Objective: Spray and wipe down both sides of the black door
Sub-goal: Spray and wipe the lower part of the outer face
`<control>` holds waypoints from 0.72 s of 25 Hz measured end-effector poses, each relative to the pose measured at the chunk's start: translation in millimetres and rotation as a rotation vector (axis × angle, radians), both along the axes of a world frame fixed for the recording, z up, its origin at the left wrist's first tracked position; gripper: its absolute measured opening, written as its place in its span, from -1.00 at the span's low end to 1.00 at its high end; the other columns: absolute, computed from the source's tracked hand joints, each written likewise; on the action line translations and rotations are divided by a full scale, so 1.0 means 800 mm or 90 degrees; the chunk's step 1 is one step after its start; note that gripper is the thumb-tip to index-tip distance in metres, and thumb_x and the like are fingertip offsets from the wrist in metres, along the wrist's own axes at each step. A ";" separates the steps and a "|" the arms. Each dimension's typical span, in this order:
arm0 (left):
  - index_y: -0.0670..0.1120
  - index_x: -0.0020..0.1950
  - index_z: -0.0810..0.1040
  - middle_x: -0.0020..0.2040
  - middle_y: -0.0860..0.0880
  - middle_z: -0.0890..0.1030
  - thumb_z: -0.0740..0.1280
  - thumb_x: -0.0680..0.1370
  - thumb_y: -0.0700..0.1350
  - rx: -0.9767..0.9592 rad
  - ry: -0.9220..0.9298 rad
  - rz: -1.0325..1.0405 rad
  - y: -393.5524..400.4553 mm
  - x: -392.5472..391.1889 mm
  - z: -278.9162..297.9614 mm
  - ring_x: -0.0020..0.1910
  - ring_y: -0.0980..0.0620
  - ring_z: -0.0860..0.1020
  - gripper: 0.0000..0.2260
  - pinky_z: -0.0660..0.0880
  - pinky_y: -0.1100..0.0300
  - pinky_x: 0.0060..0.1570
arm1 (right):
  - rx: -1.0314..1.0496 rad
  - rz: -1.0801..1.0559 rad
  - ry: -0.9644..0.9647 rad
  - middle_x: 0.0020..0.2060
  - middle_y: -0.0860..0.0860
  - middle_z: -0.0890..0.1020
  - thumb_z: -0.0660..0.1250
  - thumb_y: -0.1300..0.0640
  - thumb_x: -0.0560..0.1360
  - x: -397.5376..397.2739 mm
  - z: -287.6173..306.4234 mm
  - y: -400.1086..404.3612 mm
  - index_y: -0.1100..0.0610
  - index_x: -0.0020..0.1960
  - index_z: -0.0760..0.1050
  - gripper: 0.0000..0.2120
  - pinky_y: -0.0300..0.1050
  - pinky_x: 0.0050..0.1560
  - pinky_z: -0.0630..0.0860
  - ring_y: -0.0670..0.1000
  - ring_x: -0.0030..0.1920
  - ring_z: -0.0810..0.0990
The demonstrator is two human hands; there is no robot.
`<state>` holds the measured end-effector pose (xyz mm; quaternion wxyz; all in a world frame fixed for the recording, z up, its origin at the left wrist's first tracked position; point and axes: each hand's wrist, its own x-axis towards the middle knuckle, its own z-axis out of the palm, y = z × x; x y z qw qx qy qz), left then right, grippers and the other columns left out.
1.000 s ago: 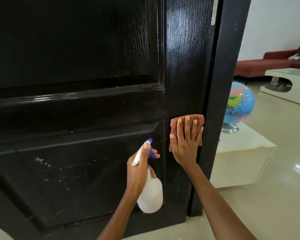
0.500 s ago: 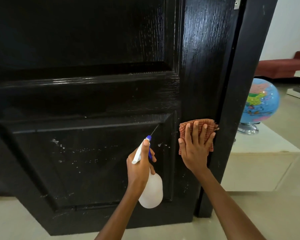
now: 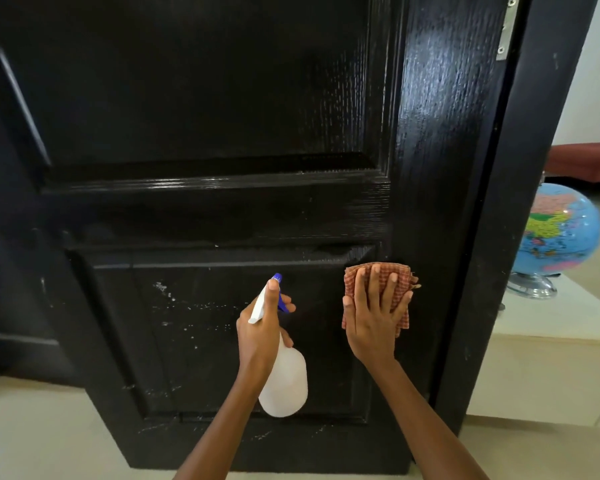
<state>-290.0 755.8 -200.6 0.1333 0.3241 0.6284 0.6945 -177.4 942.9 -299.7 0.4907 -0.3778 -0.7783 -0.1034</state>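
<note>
The black panelled door (image 3: 205,98) fills most of the view, with white spots and streaks on its lower panel. My left hand (image 3: 262,327) grips a white spray bottle (image 3: 284,382) with a blue nozzle, which points at the lower panel. My right hand (image 3: 374,317) presses a red checked cloth (image 3: 400,271) flat against the door's right stile, fingers spread over it. The upper right stile shines wet.
The black door frame (image 3: 520,202) stands right of the door, with a metal hinge (image 3: 504,29) at the top. Beyond it a blue globe (image 3: 561,233) sits on a low white table (image 3: 551,341). A red sofa (image 3: 586,157) is further back. The floor (image 3: 42,431) is pale tile.
The view has shifted left and down, showing more of the door's bottom and the floor. My right hand slid the cloth down the stile. The bottle stays aimed at the lower panel.
</note>
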 end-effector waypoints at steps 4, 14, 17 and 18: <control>-0.22 -0.16 0.59 -0.30 -0.16 0.64 0.16 0.58 0.27 -0.006 0.003 0.000 -0.019 -0.011 -0.007 -0.50 -0.09 0.53 -0.44 0.52 0.10 -0.46 | -0.033 -0.004 0.032 0.68 0.05 -0.16 -0.16 -0.17 0.74 -0.029 0.016 -0.015 0.04 0.69 -0.19 -0.40 0.38 0.54 -0.35 0.23 0.65 -0.22; -0.12 -0.14 0.62 -0.09 0.01 0.71 0.13 0.60 0.27 -0.002 0.008 0.077 -0.054 -0.034 -0.006 -0.54 -0.06 0.55 -0.49 0.56 0.17 -0.40 | -0.027 -0.002 0.120 0.67 0.07 0.03 -0.05 -0.10 0.75 -0.099 0.062 -0.053 0.05 0.69 -0.01 -0.44 0.45 0.55 -0.17 0.25 0.65 -0.02; -0.09 -0.15 0.63 -0.09 0.02 0.71 0.12 0.61 0.28 0.002 0.019 0.087 -0.066 -0.040 -0.009 -0.53 -0.11 0.55 -0.48 0.56 0.07 -0.31 | 0.062 0.074 0.009 0.67 0.06 0.08 0.07 -0.08 0.72 -0.126 0.062 -0.076 0.04 0.69 0.05 -0.42 0.41 0.55 -0.26 0.22 0.65 0.00; -0.08 -0.15 0.63 -0.11 0.01 0.71 0.11 0.61 0.28 0.008 0.018 0.090 -0.069 -0.042 -0.009 -0.52 -0.12 0.55 -0.49 0.56 0.04 -0.30 | 0.099 0.112 -0.048 0.67 0.05 0.07 0.14 -0.07 0.70 -0.140 0.065 -0.086 0.03 0.69 0.07 -0.40 0.37 0.56 -0.28 0.20 0.66 0.00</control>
